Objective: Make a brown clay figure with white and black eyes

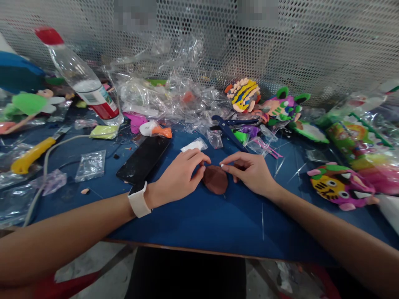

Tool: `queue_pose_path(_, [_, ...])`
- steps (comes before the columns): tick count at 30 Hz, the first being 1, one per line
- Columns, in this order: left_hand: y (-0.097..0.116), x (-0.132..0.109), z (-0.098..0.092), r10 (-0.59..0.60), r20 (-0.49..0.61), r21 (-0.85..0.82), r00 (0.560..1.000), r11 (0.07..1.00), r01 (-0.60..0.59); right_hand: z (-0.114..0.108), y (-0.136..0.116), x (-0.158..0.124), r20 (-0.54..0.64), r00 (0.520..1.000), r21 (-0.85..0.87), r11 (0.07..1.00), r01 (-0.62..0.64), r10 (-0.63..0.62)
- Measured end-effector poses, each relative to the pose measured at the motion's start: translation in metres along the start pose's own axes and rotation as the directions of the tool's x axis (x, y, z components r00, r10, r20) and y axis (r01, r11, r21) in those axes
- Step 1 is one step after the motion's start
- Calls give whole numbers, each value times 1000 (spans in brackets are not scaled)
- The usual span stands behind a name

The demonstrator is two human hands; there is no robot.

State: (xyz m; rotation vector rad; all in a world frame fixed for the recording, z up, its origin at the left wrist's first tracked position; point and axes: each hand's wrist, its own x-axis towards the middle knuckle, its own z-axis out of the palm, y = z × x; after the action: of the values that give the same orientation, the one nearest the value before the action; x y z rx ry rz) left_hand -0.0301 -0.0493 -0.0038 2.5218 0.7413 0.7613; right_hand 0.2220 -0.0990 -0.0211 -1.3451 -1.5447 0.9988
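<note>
Flanking a nearly round brown clay disc [215, 181], flat on the blue tabletop [199, 226], without clear long axis or pointing direction; with left hand [184, 171] near its left far edge, thumb and index apart, and right hand [254, 171] equally near its right far edge, fingertips close together, cannot tell whether pinching a white speck [222, 165]; backed by black smartphone [143, 161] at left, dark-blue pliers [230, 133] at right

Clock positions from mid-view. Bottle [90, 92], red cap: 10 o'clock. Phone [144, 160], black, flat: 9. Knife [35, 155], yellow handle: 9, farther out. Plastic wrap [174, 99], heaped: 11 to 12. Striped figure [245, 95]: 1. Pliers [230, 132], blue: 2. Purple-and-yellow figure [335, 187]: 3 to 4.
</note>
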Motion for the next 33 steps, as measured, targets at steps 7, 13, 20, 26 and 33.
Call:
queue_pose_path(7, [1, 1, -1, -17, 15, -1, 1000, 1000, 17, 2, 0, 13, 28, 1000, 93, 996, -10, 8])
queue_pose_path(13, [3, 2, -1, -32, 31, -4, 999, 999, 32, 1, -5, 7, 49, 998, -36, 999, -29, 31])
queue_pose_path(20, [0, 1, 1, -18, 15, -14, 1000, 1000, 18, 0, -9, 2, 54, 997, -179, 981, 71, -62])
queue_pose_path(26, [0, 1, 1, -27, 30, -11, 999, 1000, 27, 1, -6, -2, 102, 973, -245, 942, 228, -209])
queue_pose_path(33, [-1, 0, 1, -24, 38, -23, 999, 999, 25, 3, -3, -5, 146, 933, -303, 883, 359, -329])
